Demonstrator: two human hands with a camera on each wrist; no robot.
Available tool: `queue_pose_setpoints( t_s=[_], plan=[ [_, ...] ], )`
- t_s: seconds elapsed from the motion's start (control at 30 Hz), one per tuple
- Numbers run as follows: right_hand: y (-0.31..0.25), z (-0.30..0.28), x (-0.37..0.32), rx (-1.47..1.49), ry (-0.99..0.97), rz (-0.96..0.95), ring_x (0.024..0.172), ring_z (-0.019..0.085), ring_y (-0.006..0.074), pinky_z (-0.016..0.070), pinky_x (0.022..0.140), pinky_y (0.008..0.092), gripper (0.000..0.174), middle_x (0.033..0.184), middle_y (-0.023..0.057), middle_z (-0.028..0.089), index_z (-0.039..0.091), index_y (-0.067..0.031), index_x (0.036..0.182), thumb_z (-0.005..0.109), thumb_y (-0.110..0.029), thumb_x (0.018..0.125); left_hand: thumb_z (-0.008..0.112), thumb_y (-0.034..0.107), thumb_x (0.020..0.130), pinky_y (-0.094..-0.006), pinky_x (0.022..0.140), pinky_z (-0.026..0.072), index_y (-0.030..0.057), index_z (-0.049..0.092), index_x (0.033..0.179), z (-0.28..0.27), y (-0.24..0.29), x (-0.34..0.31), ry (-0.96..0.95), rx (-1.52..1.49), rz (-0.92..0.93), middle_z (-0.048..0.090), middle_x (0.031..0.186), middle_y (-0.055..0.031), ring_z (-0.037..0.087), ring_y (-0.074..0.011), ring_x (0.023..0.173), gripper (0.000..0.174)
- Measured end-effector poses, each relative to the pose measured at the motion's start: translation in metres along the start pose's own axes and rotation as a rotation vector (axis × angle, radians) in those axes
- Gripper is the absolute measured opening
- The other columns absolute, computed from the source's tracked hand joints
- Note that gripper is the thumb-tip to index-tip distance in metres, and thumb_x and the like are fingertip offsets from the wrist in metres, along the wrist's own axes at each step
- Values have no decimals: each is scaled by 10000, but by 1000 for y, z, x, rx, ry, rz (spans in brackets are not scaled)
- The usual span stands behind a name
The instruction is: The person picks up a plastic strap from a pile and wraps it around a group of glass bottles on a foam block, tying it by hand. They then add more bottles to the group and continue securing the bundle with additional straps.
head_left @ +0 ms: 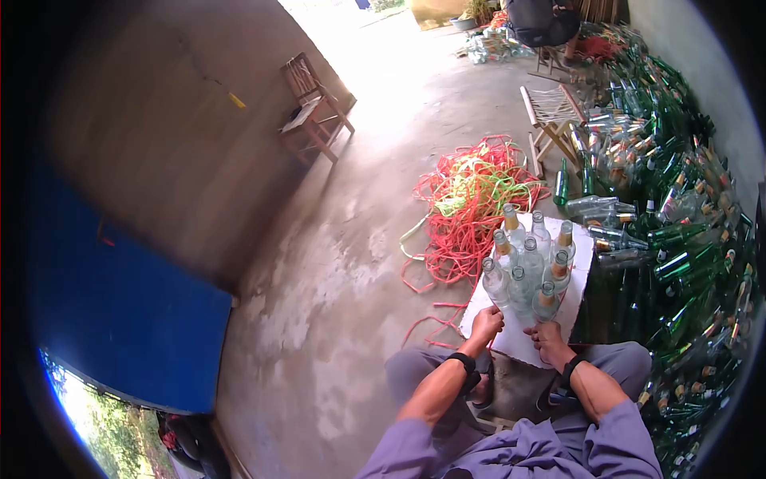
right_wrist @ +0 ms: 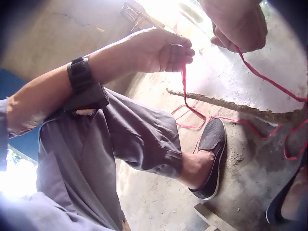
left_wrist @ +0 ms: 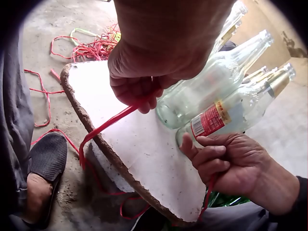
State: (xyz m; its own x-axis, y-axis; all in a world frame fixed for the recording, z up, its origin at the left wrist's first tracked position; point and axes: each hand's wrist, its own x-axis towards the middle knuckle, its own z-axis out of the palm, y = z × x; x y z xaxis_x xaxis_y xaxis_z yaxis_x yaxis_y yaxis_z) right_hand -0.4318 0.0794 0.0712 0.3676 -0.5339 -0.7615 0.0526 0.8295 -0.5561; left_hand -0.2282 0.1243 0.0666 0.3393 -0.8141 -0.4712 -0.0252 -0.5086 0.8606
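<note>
A cluster of clear glass bottles [head_left: 531, 262] stands upright on a white board [head_left: 511, 343] with a rough brown edge. At the board's near side, my left hand [head_left: 487, 326] pinches a red plastic cord [left_wrist: 113, 119], whose tail hangs over the board's edge. My right hand [head_left: 549, 342], just right of it, has curled fingers holding another length of red cord [right_wrist: 257, 73]. Beside its fingertips in the left wrist view is a bottle with a red label [left_wrist: 211, 120]. Part of the cord is hidden behind the bottles and hands.
A tangled heap of red and yellow-green cord [head_left: 479, 207] lies beyond the board. Many green and clear bottles [head_left: 678, 263] cover the floor on the right. A folding stool [head_left: 552, 120] and a wooden chair [head_left: 311, 112] stand farther off. Another person [head_left: 542, 24] sits at the back.
</note>
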Motion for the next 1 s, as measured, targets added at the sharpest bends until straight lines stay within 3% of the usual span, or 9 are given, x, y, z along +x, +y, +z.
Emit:
queue_pose_setpoints(
  t_s=[0.17,0.37,0.57,0.77,0.83,1.0],
  plan=[
    [5,-2,2,1,-11,-31,458,413,65,262,348,206,40,842,136,615,513,-28,846,520,-64,829,525,172,872,-314,547,509,-9,653,893,0,0,0,2,29,-9,641,674,-79,624,-169,574,223],
    [3,-5,2,19,-34,-18,450,403,66,255,343,210,118,834,135,614,512,-48,782,550,-139,848,537,173,871,-307,546,510,-13,663,916,-2,9,-8,8,61,-22,651,685,-88,629,-173,577,229],
    [-8,0,-10,44,-2,25,467,422,59,278,356,199,175,775,84,582,526,-41,774,539,-176,885,553,148,868,-307,553,518,-40,661,914,-3,18,-17,4,-28,-32,656,694,-107,638,-184,588,221],
    [-4,3,-9,56,-65,75,498,447,57,327,377,181,149,722,46,577,560,-16,850,512,-140,918,575,193,864,-277,515,479,-2,661,868,-9,25,-27,-46,9,-39,666,723,-88,629,-161,577,214],
    [-4,6,-15,103,-142,32,520,479,56,348,384,180,132,770,68,618,576,-19,892,529,-140,916,556,138,848,-316,517,502,-52,662,835,-9,33,-33,-33,0,-26,649,677,-117,620,-184,549,218],
    [-1,20,-30,104,-179,55,576,526,59,381,420,171,133,848,84,659,596,-27,958,556,-149,926,586,151,827,-289,481,464,-34,673,815,-9,32,-36,-56,-29,-55,656,667,-94,634,-172,560,204]
  ],
)
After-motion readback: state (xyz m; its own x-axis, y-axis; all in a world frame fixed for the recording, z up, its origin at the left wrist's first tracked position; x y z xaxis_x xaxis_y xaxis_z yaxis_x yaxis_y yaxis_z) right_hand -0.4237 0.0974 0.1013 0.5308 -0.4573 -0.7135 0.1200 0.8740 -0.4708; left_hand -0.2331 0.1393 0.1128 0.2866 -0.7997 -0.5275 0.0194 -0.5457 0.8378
